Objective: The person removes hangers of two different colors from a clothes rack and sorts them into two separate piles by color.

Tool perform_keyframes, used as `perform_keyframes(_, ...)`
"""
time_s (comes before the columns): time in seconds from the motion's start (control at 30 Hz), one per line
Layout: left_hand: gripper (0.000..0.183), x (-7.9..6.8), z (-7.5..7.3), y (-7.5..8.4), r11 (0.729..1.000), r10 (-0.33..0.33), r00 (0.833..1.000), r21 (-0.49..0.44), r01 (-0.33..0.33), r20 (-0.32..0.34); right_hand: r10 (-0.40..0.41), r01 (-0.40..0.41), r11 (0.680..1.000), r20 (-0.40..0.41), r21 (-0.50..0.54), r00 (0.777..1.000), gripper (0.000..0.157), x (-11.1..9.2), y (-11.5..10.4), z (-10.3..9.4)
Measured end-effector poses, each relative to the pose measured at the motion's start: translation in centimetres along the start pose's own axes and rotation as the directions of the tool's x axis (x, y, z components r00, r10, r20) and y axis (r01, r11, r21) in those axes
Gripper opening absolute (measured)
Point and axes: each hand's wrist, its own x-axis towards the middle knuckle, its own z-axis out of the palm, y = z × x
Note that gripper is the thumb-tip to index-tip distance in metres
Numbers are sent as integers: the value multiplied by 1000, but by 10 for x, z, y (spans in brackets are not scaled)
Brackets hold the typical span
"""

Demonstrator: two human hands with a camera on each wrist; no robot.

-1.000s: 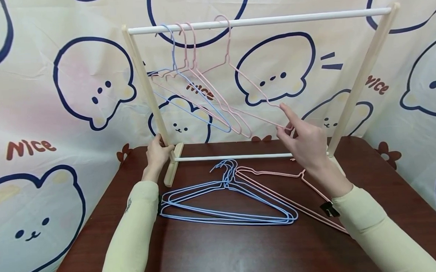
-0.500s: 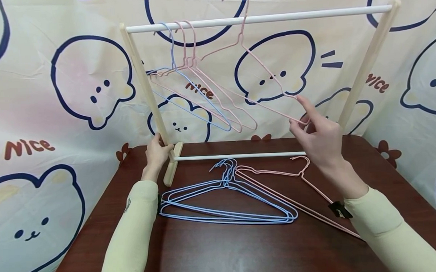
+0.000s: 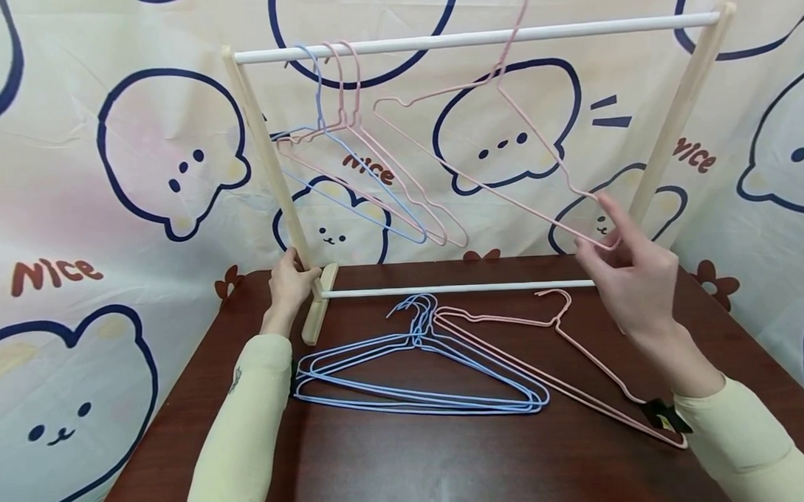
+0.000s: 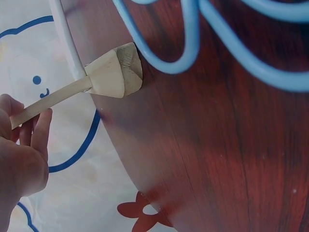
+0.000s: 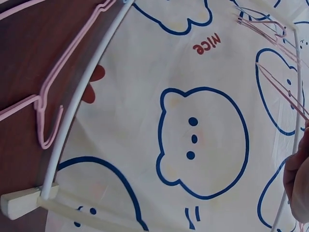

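My right hand [image 3: 635, 272] pinches the lower right corner of a pink hanger [image 3: 506, 196] between thumb and fingers. This hanger is tilted, and its hook rises above the white top rail [image 3: 594, 28] of the rack, off the other hangers. Low on the rack's left wooden post [image 3: 265, 152], my left hand [image 3: 291, 284] grips the wood, as the left wrist view also shows with the fingers [image 4: 42, 130] round the post. One blue hanger [image 3: 319, 91] and two pink hangers [image 3: 358, 83] hang from the rail's left part.
Several blue hangers [image 3: 421, 409] lie stacked on the dark wooden table [image 3: 409, 465] before the rack. Pink hangers [image 3: 557, 323] lie partly beside and under them, to the right. A white lower bar [image 3: 456, 288] joins the posts; a cartoon-print cloth [image 3: 143, 253] stands behind.
My right hand has moved right and slightly down with the pink hanger, whose hook has risen from the rail and shifted right. The left hand stays on the post.
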Motion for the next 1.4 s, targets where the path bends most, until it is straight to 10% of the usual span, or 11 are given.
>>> perform_keyframes(0.33, 34, 1, 0, -2, 1000, 16, 1000, 15, -16, -4, 77, -77, 997, -12, 16, 997, 53, -15, -22, -32)
perform_keyframes(1.03, 38, 2, 0, -1, 1000, 6, 1000, 15, -6, 10, 142, -137, 989, 110, -52, 984, 53, -84, 3, -89)
perform_keyframes(1.4, 36, 2, 1, -1, 1000, -1, 1000, 23, 1, 8, 345, -321, 936, 194, -144, 918, 60, -116, 8, -108)
